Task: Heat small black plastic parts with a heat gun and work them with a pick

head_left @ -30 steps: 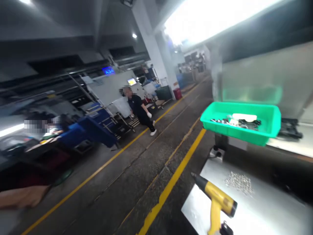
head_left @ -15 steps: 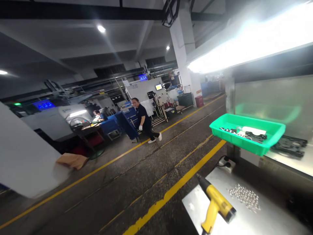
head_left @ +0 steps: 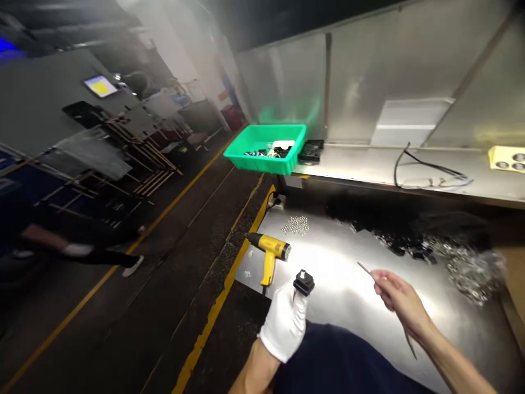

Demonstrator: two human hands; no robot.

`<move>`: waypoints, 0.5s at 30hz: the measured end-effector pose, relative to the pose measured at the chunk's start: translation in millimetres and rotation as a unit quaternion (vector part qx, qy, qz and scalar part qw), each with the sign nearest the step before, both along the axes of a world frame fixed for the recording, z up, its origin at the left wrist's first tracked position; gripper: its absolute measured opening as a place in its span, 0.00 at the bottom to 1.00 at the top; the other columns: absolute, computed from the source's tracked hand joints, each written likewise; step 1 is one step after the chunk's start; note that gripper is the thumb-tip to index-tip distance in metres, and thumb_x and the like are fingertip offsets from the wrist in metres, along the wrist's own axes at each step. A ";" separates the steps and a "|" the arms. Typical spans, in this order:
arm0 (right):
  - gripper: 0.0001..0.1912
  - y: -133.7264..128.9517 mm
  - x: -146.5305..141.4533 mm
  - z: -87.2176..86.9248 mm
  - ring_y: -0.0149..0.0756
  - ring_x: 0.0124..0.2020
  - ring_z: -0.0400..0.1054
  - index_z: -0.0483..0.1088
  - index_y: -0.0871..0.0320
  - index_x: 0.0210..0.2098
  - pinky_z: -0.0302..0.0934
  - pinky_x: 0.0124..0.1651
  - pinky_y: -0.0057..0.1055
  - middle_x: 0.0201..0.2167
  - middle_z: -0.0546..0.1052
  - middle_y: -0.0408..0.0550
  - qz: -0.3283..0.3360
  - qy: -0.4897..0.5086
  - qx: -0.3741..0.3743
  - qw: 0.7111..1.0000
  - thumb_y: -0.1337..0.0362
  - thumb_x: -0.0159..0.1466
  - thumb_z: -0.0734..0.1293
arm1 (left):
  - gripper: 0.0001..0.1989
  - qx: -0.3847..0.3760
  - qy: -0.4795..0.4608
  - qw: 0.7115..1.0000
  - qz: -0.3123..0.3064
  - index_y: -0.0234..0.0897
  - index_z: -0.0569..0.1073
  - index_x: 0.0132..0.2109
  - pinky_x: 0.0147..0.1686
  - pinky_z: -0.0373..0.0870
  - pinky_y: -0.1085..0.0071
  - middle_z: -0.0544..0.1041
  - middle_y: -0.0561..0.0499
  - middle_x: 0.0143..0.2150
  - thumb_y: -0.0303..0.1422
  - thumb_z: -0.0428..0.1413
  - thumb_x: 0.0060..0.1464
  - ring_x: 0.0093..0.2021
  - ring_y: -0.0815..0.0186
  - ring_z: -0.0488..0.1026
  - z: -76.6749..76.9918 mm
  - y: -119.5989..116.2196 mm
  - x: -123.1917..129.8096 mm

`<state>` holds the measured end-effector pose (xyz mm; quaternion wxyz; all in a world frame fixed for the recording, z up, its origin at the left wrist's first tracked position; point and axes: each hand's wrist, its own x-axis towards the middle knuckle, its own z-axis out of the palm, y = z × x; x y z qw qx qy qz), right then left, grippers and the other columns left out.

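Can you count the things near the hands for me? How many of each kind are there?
White-gloved left hand: 1
Bare right hand: 1
Small black part: 1
Thin metal rod: 1
Yellow heat gun: 1
Green bin: 1
Total: 6

Here's my left hand (head_left: pixel 283 323), covered in a white fabric glove (head_left: pixel 279 334) that ends right at the wrist, smooth and plain from up here. Over on the other side, my right hand (head_left: pixel 397 298) goes without one, fingers (head_left: pixel 379 290) bare. Both forearms (head_left: pixel 451 364) are uncovered too, and just below them sits my dark navy clothing (head_left: pixel 340 361), with no markings I can make out.
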<state>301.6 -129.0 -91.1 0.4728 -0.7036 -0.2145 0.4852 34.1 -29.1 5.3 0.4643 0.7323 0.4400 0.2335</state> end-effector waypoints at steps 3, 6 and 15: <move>0.17 11.0 9.1 57.9 0.31 0.22 0.57 0.74 0.55 0.42 0.52 0.24 0.30 0.23 0.68 0.38 0.059 0.009 0.040 0.997 0.48 0.65 0.71 | 0.19 0.038 0.034 0.997 -0.064 0.40 0.63 0.33 0.34 0.62 0.66 0.66 0.52 0.30 0.43 0.44 0.72 0.31 0.64 0.64 10.2 3.6 -1.3; 0.12 17.2 7.9 124.5 0.32 0.28 0.65 0.75 0.55 0.38 0.59 0.31 0.29 0.25 0.72 0.40 0.176 -0.006 0.090 0.980 0.53 0.66 0.72 | 0.17 0.080 0.071 0.989 -0.102 0.40 0.61 0.32 0.34 0.60 0.67 0.65 0.53 0.30 0.40 0.46 0.72 0.31 0.65 0.64 15.6 5.9 -0.2; 0.05 34.2 3.3 201.8 0.30 0.25 0.61 0.76 0.55 0.37 0.55 0.27 0.27 0.24 0.72 0.38 0.397 -0.123 0.168 0.894 0.64 0.69 0.68 | 0.17 0.170 0.181 0.950 -0.190 0.40 0.66 0.35 0.34 0.60 0.66 0.67 0.51 0.32 0.44 0.47 0.70 0.32 0.62 0.65 29.0 19.8 -6.3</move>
